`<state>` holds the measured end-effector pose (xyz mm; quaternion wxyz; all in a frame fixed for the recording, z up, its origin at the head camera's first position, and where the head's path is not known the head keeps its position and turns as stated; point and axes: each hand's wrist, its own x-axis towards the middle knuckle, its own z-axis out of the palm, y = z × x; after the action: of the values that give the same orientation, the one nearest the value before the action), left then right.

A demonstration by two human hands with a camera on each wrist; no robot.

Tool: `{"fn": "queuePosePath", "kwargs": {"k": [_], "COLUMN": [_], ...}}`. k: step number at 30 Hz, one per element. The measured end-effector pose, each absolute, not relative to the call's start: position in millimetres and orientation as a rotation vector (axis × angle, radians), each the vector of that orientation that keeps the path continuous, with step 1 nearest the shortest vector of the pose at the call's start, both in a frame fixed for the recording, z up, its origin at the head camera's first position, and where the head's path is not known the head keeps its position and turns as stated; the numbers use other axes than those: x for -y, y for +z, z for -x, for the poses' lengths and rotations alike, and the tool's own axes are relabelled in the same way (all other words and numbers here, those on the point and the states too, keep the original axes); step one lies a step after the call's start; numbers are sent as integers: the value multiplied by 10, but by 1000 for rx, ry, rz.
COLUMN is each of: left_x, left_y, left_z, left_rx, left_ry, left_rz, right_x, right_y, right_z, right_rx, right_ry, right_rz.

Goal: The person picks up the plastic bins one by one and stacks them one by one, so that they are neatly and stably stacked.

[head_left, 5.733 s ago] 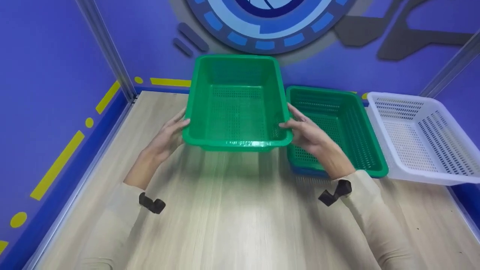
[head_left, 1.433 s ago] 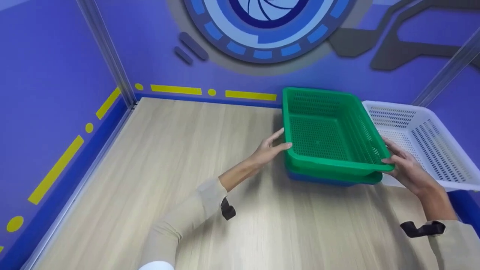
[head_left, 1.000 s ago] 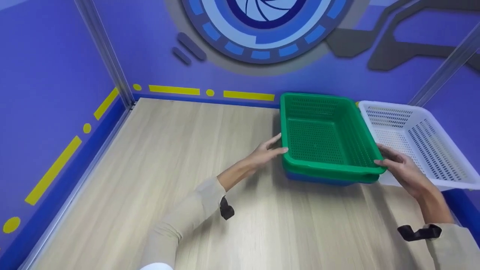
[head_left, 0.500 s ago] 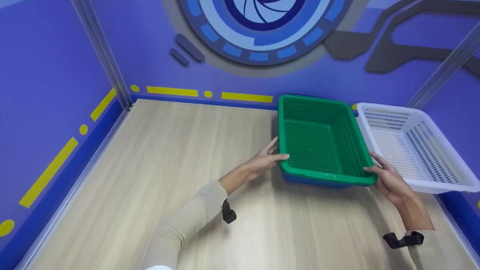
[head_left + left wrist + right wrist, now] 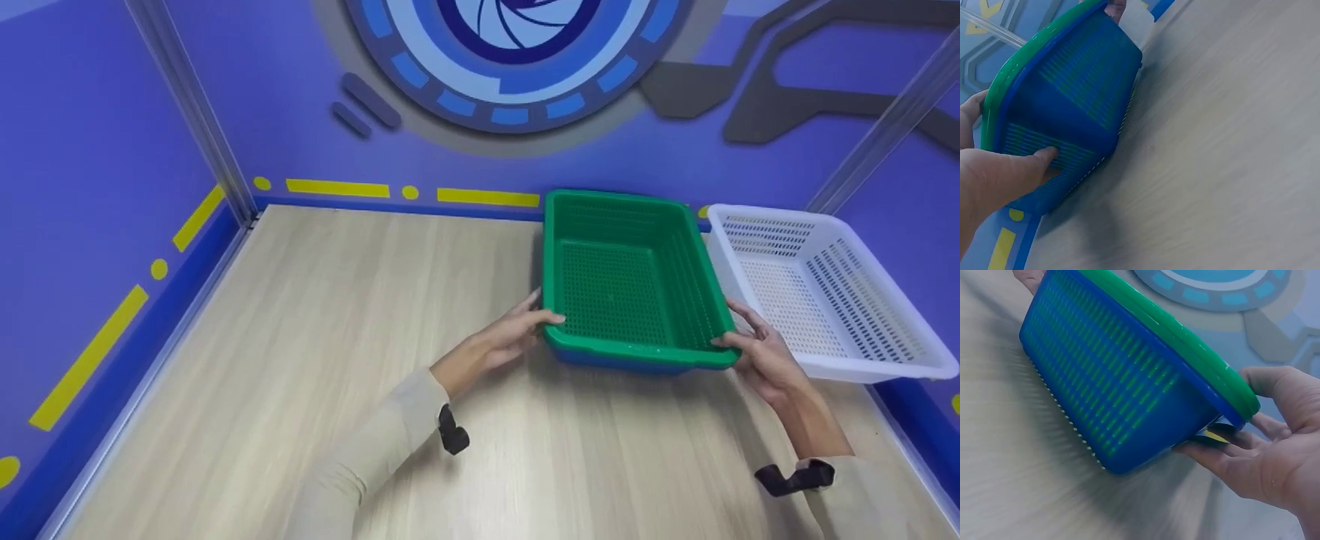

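Note:
A perforated green basket sits nested in a blue basket, whose slotted wall shows under the green rim in both wrist views. My left hand holds the stack at its near left corner, thumb over the green rim and fingers against the blue side. At the near right corner, my right hand grips it the same way, thumb on the rim and fingers below. The bottom of the blue basket lies close over the table, with a shadow beneath. Inside, the top green basket shows only its perforated floor.
A white perforated basket stands just right of the stack, with a narrow gap between them. The light wooden table extends to the left and front. Blue panel walls close off the back and sides.
Earlier, both hands held a green basket in the air left of the stack. It was lowered into the stack on the right. Lately the whole stack has shifted slightly left, away from the white basket.

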<state>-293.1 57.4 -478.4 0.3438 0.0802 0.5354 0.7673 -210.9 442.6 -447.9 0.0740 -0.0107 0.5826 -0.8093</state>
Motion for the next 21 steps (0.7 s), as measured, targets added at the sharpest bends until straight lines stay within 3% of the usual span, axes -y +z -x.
{"fn": "queuePosePath", "kwargs": {"k": [10,21], "left_x": [-255,308], "left_y": [-4741,-4614], "left_z": [2899,2942], "left_rx": [-1271,-1304], "left_ry": [2093,2120], "left_rz": [-184,-131], "right_x": [-4160,-3651], "right_y": [-4431,-4451], "right_z": [2226,2441], "right_rx": [-1784,-1842], "right_ry": [-2386,-2336], "right_rz": [146,86]}}
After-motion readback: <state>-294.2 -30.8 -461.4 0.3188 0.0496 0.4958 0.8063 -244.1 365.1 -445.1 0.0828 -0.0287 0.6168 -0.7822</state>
